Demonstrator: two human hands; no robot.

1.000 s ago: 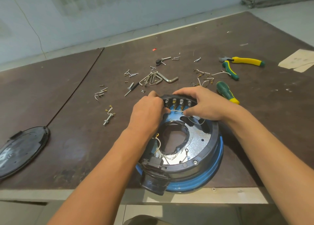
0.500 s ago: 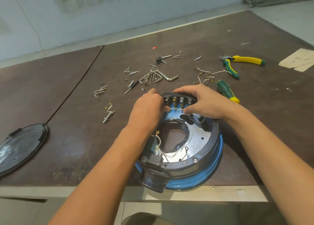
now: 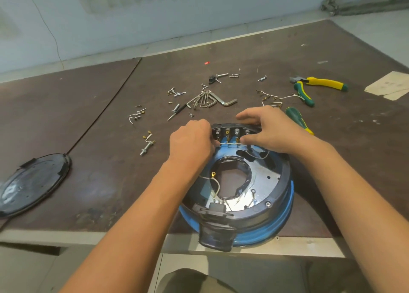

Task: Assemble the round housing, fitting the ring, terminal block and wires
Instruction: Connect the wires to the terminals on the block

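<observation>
At the counter's (image 3: 365,137) near edge, left hand (image 3: 190,142) and right hand (image 3: 273,133) each keep a pinching grip on the wire (image 3: 230,144) under the housing's (image 3: 274,228) terminal block (image 3: 230,132).

No text, label, brand or number can be read anywhere.

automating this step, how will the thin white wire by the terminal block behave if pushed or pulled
Probably floppy: the thin white wire looks straight only where the left hand and right hand pinch it taut, while similar wires in the round housing curl loosely. Likely light, so a push should buckle it, not slide it.
</observation>
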